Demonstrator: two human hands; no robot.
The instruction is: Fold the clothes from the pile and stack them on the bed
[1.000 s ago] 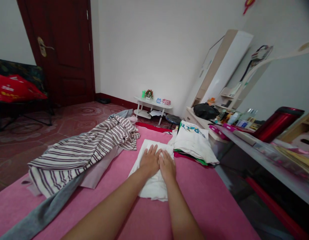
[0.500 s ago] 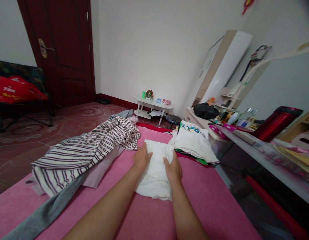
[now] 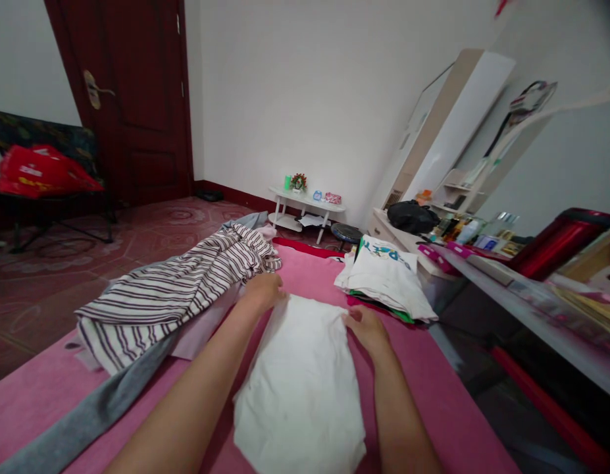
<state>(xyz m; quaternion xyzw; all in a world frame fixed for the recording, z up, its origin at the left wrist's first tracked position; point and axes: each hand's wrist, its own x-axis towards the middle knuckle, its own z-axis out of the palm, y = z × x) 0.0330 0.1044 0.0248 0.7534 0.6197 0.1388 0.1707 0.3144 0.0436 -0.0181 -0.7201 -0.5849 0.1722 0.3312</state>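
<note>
A white garment (image 3: 305,382), folded into a long panel, lies in front of me on the pink bed cover (image 3: 408,395). At its far left corner, my left hand (image 3: 264,291) pinches the cloth. My right hand (image 3: 366,327) grips the far right corner between thumb and fingers. Left of my arms is a heap of clothes with a striped shirt (image 3: 181,283) on top and a grey sleeve (image 3: 97,405) trailing from under it. A stack of folded clothes topped by a white printed T-shirt (image 3: 386,270) sits beyond my right hand.
A cluttered dressing table (image 3: 526,289) with a red thermos (image 3: 564,243) runs along the right side. Past the bed stand a low white table (image 3: 307,199) and a round stool (image 3: 347,232). A chair at left carries a red bag (image 3: 45,172).
The white garment now spreads longer toward me instead of being a shorter folded piece. My hands have gone from pressing its sides to holding its far corners.
</note>
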